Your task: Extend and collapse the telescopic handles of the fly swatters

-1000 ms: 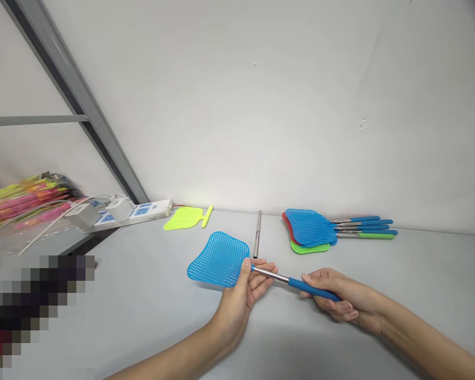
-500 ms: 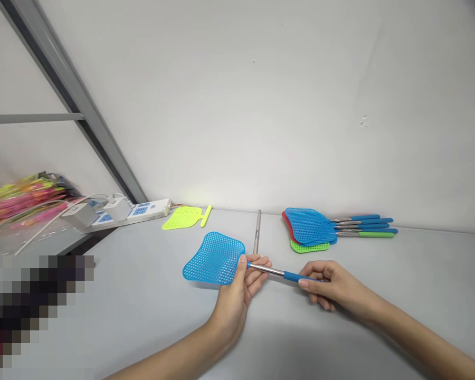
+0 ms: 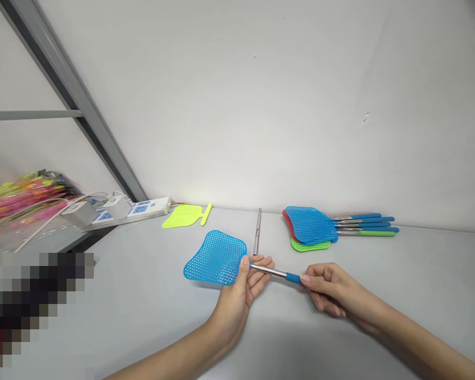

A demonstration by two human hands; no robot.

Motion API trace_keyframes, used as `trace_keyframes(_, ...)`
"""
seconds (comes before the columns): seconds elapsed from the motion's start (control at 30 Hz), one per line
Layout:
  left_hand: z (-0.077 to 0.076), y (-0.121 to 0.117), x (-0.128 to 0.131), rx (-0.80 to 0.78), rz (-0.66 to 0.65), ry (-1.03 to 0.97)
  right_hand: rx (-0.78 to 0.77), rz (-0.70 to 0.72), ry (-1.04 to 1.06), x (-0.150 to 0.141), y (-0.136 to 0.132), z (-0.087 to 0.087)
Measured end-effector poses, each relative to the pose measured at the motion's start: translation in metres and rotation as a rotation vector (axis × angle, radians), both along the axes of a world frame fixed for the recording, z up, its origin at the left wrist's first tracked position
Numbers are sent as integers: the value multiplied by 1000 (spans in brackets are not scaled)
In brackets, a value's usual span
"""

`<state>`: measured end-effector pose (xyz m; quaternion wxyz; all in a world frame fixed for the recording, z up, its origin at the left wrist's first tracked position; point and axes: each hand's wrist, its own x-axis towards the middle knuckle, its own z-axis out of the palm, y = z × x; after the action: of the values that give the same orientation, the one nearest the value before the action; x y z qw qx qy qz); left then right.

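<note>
A blue fly swatter (image 3: pixel 216 257) with a perforated head is held above the table between my two hands. My left hand (image 3: pixel 241 287) pinches the neck of the head under the thumb, its other fingers stretched out palm up beneath the metal shaft. Around the blue grip, my right hand (image 3: pixel 326 287) is closed, with the thumb on top; the grip's far end is hidden in the fingers. Behind my left hand, a loose metal rod (image 3: pixel 257 232) lies on the table, pointing towards the wall.
At the right rear lies a stack of fly swatters (image 3: pixel 311 226), blue, red and green, handles pointing right. A yellow swatter head (image 3: pixel 184 216) lies left of centre by the wall. A white power strip (image 3: pixel 152 207) with plugged-in chargers and bagged colourful items (image 3: pixel 24 198) are farther left.
My right hand has slid slightly right and down along the grip, so less of the blue grip shows. My left hand keeps its hold on the swatter's neck.
</note>
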<state>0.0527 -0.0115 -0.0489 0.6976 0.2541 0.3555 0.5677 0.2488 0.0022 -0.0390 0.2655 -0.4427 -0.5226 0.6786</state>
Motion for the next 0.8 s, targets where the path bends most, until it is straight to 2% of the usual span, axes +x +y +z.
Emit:
trace_keyframes(0.27,5,-3,2,19,-7,29,-167,15,124,-1,-1,-1)
trace_keyframes(0.37,6,-4,2,15,-13,40,-277,29,190,3,1,-2)
trace_keyframes(0.43,7,-5,3,25,-17,45,-432,20,254,7,3,-2)
trace_keyframes(0.5,9,-7,3,46,-30,50,-672,28,354,11,7,-1)
trace_keyframes(0.57,9,-8,3,65,-47,54,-918,74,483,15,10,0)
trace_keyframes(0.63,10,-10,3,76,-58,56,-1075,124,596,17,12,2)
trace_keyframes(0.7,10,-10,2,76,-62,55,-1130,138,645,16,11,4)
trace_keyframes(0.8,10,-9,2,62,-56,50,-1080,83,581,13,7,9)
